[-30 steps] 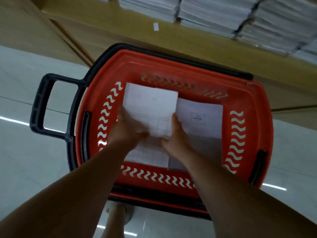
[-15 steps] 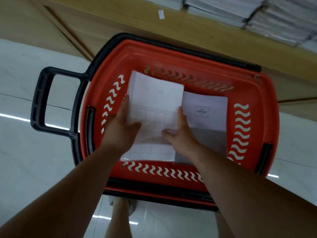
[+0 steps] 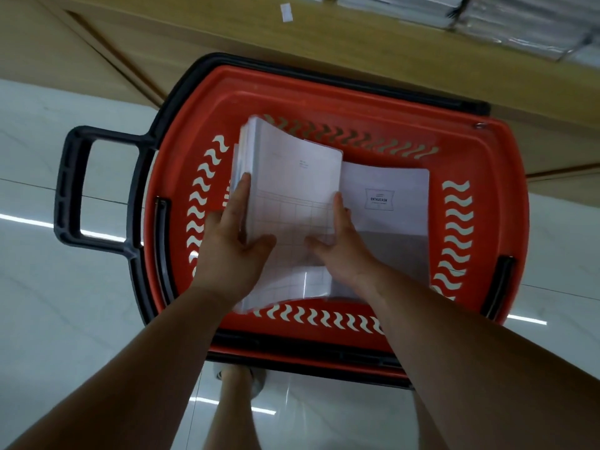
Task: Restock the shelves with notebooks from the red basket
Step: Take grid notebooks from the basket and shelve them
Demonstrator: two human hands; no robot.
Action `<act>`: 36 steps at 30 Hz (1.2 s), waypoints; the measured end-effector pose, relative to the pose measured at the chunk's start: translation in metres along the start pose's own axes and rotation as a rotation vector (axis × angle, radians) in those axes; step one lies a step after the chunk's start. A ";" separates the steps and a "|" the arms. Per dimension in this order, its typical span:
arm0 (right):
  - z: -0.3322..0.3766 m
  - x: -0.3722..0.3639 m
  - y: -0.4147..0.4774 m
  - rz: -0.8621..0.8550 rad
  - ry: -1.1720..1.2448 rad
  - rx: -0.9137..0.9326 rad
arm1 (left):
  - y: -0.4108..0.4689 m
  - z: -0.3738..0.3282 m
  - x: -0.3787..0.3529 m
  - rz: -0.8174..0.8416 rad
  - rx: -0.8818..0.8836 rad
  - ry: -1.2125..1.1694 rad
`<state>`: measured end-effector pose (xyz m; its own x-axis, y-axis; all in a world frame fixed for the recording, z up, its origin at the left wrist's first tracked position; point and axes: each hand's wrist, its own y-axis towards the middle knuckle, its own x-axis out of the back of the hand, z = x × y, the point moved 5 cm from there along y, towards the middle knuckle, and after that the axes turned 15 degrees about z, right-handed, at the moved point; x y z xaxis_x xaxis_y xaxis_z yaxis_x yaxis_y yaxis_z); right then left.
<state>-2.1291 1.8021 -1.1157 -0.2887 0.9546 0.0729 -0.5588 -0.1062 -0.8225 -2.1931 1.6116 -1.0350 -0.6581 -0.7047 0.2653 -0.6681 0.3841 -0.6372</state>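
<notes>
Glossy red plastic basket, matt black plastic handle, smooth paper notebooks, polished floor, wood-look shelf

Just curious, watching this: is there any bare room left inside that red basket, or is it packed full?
It is mostly packed. The red basket shows bare floor only in a strip along its far wall, beyond the notebooks. The stack that the left hand and right hand grip fills the left side; another pile fills the right, leaving narrow gaps at the side walls.

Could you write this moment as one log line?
Both hands, left, right | grip white notebook stack | tilted above red plastic basket | shelving pending
</notes>
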 end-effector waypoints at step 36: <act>0.326 0.075 -0.457 0.230 0.245 0.492 | -0.376 -0.392 0.130 -0.225 -0.171 -0.686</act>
<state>-2.1491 1.8315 -0.5506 -0.2898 0.9221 -0.2565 -0.8149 -0.3783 -0.4392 -2.1639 1.6092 -0.4771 -0.1716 -0.9702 -0.1711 -0.8426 0.2345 -0.4847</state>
